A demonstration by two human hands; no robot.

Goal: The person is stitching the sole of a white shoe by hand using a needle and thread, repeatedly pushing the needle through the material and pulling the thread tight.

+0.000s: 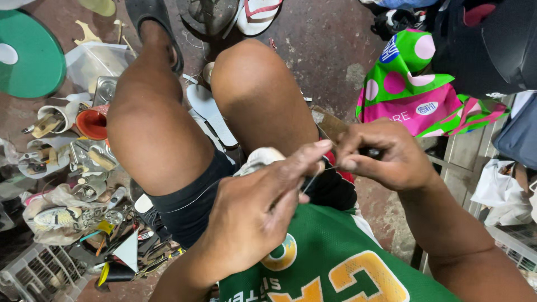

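My left hand (254, 210) hangs over my lap, its fingers pinching a thin pale thread (312, 178) near the fingertips. My right hand (383, 154) is closed around a small dark tool, its tip meeting the thread close to the left fingers. Under both hands a shoe lies on my lap: a white toe part (258, 158) shows to the left and a black and red part (335, 187) lower down. Most of the shoe is hidden by my hands. My bare knees and dark shorts fill the middle of the view.
Left of my legs the floor holds cups, a red bowl (92, 123), a clear tub (95, 64), tools and scraps, with a green round lid (31, 56) beyond. Sandals (257, 14) lie ahead. A green and pink dotted bag (414, 89) sits to the right.
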